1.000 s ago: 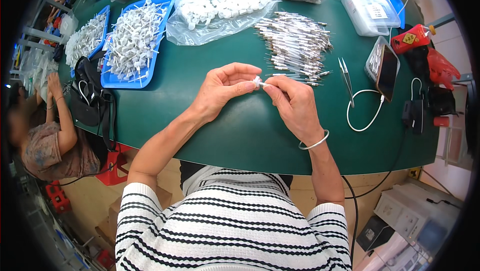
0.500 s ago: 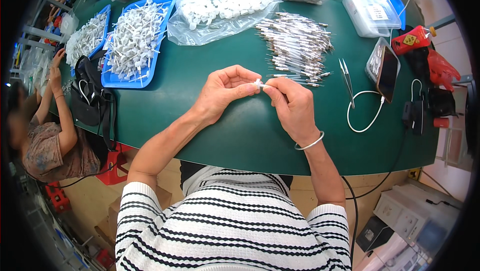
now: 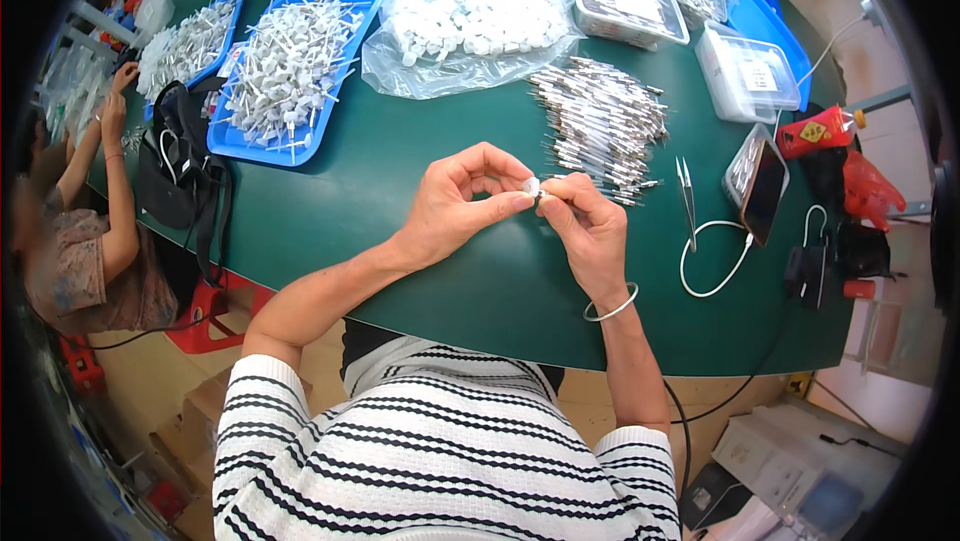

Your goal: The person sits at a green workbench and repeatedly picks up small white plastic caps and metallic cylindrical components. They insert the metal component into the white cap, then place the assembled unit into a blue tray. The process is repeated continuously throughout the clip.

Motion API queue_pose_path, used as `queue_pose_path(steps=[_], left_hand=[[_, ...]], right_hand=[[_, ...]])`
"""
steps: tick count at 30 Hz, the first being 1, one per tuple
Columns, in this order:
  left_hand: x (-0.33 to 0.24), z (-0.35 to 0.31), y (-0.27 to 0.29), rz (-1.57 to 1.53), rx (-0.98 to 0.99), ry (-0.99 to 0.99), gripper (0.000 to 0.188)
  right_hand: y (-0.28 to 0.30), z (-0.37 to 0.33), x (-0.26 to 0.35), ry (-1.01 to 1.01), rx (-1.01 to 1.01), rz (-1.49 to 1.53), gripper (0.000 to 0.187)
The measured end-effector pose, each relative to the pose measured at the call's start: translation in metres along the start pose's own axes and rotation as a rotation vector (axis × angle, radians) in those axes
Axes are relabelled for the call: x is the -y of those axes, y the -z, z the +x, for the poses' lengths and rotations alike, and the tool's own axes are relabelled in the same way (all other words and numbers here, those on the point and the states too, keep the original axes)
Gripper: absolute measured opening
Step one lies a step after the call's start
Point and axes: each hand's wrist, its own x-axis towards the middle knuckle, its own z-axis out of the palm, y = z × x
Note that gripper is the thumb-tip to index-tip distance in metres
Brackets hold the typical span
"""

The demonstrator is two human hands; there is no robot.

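Observation:
My left hand (image 3: 458, 203) pinches a small white plastic cap (image 3: 531, 185) between thumb and forefinger. Against it, fingertip to fingertip, my right hand (image 3: 588, 226) is closed on a thin metal-tipped rod, mostly hidden by the fingers; only a short dark end shows beside the cap. A heap of similar thin rods (image 3: 600, 126), white with metal ends, lies just beyond my right hand. Farther back, a clear plastic bag (image 3: 420, 79) spreads under a large mound of white caps (image 3: 490, 26).
A blue tray (image 3: 238, 147) of white capped stems stands left, beside a black bag (image 3: 175, 181). Tweezers (image 3: 686, 203), a cabled phone (image 3: 765, 191), clear boxes (image 3: 740, 76) and a red bottle (image 3: 818, 133) lie right. Another person (image 3: 80, 251) works at far left.
The view has tilted and shifted slightly. My hands stay together; the cap has turned in my left fingers, and my right fingers have closed in nearer to it.

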Motion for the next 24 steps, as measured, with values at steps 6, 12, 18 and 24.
queue_pose_path(steps=[6,12,18,24], left_hand=[[0.001,-0.001,0.002,0.11,0.072,-0.127,0.015],[0.001,-0.003,0.003,0.094,0.118,-0.175,0.014],[0.002,-0.002,0.003,0.129,0.101,-0.216,0.016],[-0.007,0.0,-0.001,0.196,0.007,-0.114,0.025]], right_hand=[[0.005,-0.001,-0.002,-0.063,0.089,0.035,0.012],[0.005,-0.004,-0.002,-0.104,0.131,0.151,0.014],[-0.002,-0.004,-0.002,-0.137,0.091,0.237,0.014],[-0.007,-0.003,-0.004,-0.036,-0.046,0.168,0.013]])
